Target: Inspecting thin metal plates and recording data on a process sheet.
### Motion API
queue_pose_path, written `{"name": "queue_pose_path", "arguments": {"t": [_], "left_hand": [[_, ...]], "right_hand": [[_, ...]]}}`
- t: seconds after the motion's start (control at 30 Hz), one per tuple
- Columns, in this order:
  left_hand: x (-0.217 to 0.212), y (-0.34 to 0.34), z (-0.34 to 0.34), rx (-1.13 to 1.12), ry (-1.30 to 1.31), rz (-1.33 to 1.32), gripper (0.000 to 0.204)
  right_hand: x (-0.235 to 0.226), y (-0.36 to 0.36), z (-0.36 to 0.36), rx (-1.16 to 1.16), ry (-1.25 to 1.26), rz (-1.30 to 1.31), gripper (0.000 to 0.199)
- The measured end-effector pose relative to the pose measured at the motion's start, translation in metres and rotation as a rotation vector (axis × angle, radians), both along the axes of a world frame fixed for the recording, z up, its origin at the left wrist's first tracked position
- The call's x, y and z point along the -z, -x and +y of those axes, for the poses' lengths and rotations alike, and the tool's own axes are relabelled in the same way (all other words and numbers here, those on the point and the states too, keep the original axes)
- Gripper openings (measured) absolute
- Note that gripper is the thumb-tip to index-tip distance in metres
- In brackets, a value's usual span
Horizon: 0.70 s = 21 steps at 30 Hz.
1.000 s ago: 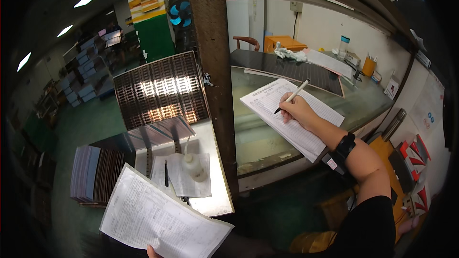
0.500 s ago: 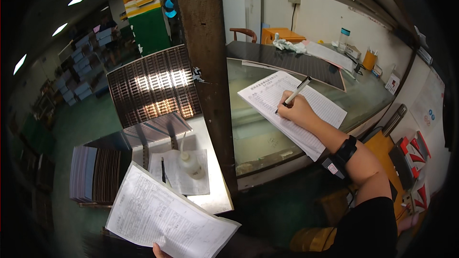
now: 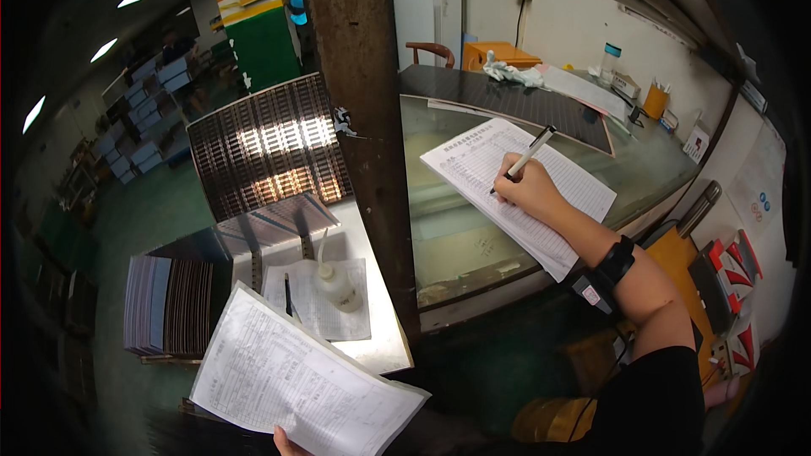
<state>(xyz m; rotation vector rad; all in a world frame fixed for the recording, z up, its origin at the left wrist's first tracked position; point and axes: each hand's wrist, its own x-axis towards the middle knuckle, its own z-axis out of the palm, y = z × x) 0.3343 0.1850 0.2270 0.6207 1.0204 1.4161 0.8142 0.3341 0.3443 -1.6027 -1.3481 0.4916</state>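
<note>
The right hand (image 3: 530, 192) lay far forward with its forearm stretched out from the lower right, fingers pinched closed in a writing grip and a dark band around the wrist. Only the fingertips of the left hand (image 3: 285, 442) showed at the bottom edge, curled in a pinch.

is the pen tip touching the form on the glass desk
Touching: in the head view the right hand holds the pen with its tip on the form.

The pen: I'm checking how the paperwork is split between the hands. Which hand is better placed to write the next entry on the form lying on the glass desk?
Right. The right hand grips the pen with its tip on the form. The left hand is low, holding another printed sheet.
</note>
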Motion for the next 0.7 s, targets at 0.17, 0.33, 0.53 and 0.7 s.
{"name": "queue_pose_path", "arguments": {"t": [0.17,0.33,0.53,0.7], "left_hand": [[0.001,0.001,0.003,-0.018,0.137,-0.198,0.048],[0.004,0.003,0.003,-0.028,0.114,-0.295,0.045],[0.010,0.002,-0.006,0.014,-0.203,0.399,0.049],[0.005,0.005,-0.003,-0.003,-0.067,-0.030,0.041]], "right_hand": [[-0.003,0.000,-0.002,0.041,0.006,-0.070,0.013],[-0.002,-0.001,-0.001,0.015,0.001,-0.046,0.012],[-0.003,0.000,-0.002,0.018,0.001,-0.093,0.012],[-0.004,0.002,-0.002,0.034,-0.015,-0.054,0.011]]}}
